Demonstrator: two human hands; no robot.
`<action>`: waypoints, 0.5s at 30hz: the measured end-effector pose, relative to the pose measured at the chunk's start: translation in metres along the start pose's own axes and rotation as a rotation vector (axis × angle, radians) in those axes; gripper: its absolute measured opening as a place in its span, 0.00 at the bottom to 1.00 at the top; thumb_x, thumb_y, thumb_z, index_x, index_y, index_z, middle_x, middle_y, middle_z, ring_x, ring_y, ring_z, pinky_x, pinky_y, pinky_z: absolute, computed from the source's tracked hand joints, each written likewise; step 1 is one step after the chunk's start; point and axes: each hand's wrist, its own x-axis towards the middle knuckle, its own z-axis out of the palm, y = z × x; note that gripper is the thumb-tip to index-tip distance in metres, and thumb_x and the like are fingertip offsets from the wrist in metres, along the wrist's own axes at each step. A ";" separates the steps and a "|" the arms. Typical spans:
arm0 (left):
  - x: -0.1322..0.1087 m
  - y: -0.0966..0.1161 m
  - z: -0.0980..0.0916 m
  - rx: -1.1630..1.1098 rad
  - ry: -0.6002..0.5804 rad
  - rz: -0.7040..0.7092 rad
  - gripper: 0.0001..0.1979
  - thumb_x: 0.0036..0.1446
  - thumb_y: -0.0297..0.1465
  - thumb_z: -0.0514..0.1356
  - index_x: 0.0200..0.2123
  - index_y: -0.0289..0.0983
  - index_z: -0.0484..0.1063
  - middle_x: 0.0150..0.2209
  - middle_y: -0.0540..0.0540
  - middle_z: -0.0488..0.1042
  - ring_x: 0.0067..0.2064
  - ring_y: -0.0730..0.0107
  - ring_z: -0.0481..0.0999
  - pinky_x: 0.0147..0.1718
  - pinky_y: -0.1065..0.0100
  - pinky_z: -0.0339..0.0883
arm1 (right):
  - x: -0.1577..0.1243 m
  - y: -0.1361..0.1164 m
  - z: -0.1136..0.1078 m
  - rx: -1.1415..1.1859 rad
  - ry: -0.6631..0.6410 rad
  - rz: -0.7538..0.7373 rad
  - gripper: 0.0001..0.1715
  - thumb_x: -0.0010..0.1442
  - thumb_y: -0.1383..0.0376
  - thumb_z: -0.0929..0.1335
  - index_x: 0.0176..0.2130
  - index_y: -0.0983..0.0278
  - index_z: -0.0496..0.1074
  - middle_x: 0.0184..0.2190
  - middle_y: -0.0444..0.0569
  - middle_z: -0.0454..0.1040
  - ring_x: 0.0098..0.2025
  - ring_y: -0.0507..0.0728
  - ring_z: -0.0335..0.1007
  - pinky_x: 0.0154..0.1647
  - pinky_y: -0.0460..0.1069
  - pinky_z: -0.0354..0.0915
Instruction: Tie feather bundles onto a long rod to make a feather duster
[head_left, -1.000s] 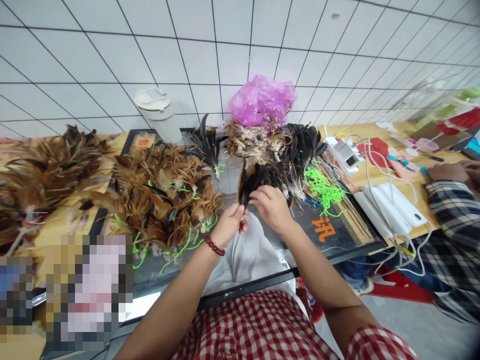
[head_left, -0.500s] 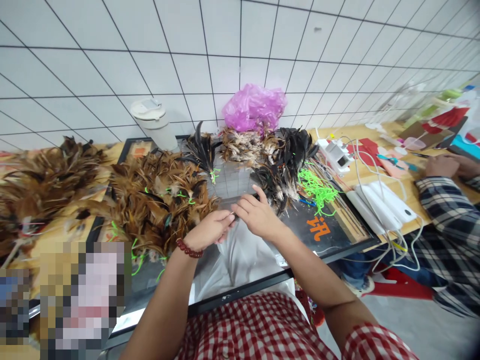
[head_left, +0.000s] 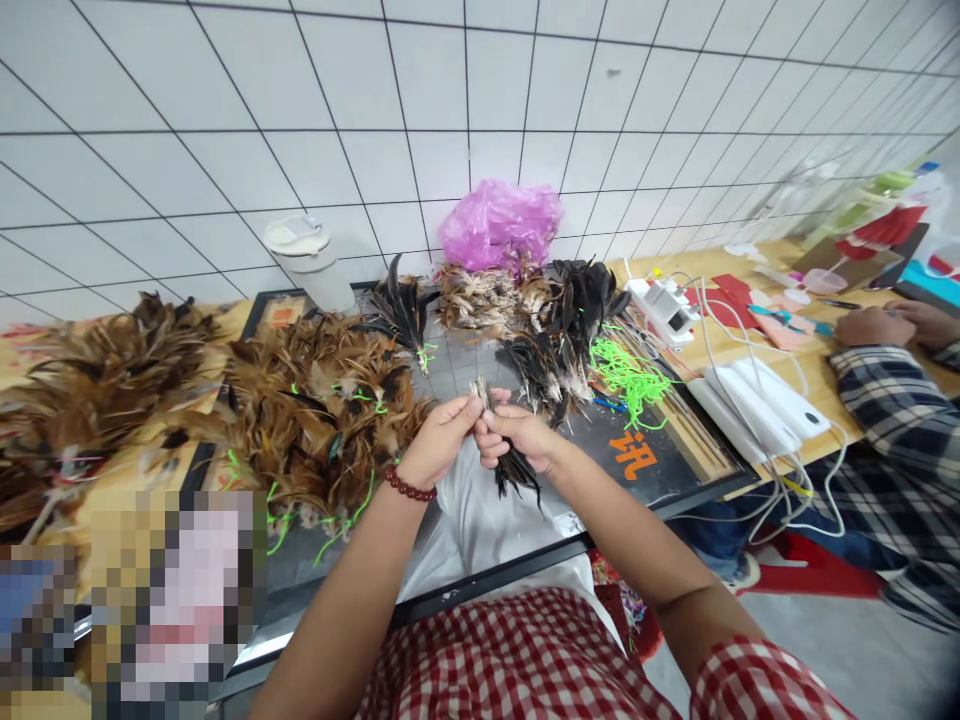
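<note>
A small bunch of black feathers is between my hands, its pale quill ends up and its dark tips pointing down toward me. My right hand is closed around the middle of the bunch. At the quill end, my left hand pinches with thumb and fingers. Just beyond lies a tied black feather bundle with green string at its base. Loose black feathers lie to the right, beside a heap of bright green strings. Brown feather bundles are piled on the left.
A pink plastic bag and a white lidded cup stand by the tiled wall. White power banks with cables lie at right. Further right are a co-worker's hands and plaid sleeves. More brown feathers cover the far left.
The black feather bunch now shows between my hands, quills up; earlier it was hardly visible. My right hand has turned and closed around it. My left hand has shifted slightly right and up.
</note>
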 end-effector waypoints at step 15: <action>0.022 -0.016 0.012 -0.440 0.245 -0.028 0.13 0.55 0.37 0.61 0.27 0.36 0.63 0.21 0.53 0.63 0.31 0.71 0.75 0.25 0.74 0.66 | 0.010 0.008 -0.009 -0.408 0.214 0.052 0.25 0.52 0.45 0.67 0.30 0.65 0.64 0.14 0.34 0.54 0.16 0.45 0.48 0.19 0.43 0.53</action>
